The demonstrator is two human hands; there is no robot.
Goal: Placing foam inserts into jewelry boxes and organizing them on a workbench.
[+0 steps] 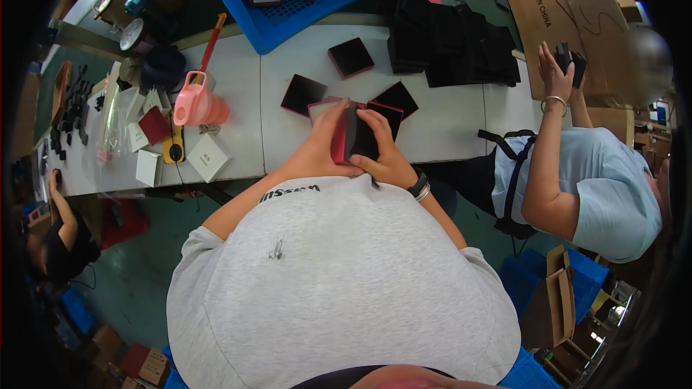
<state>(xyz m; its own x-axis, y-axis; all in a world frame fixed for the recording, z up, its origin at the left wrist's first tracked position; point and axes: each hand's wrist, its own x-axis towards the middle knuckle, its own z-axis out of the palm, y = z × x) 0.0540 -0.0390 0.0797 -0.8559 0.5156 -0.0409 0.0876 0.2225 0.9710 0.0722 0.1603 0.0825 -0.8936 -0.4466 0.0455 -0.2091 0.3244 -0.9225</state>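
My left hand (pixel 322 145) and my right hand (pixel 386 153) hold one small square box (pixel 352 137) between them, close to my chest at the table's near edge. The box is red outside with a black inside. My left fingers lie along its left side and top; my right fingers wrap its right side. Just beyond the hands, three similar red and black boxes (pixel 303 94) (pixel 397 99) (pixel 351 57) lie on the white table (pixel 447 119).
A pink watering can (pixel 196 104) and small white boxes (pixel 207 157) stand at the left. A blue crate (pixel 288 7) of red boxes and a pile of black inserts (pixel 454 47) lie at the back. A person in a light blue shirt (pixel 605 187) works at the right, beside cardboard (pixel 559 7).
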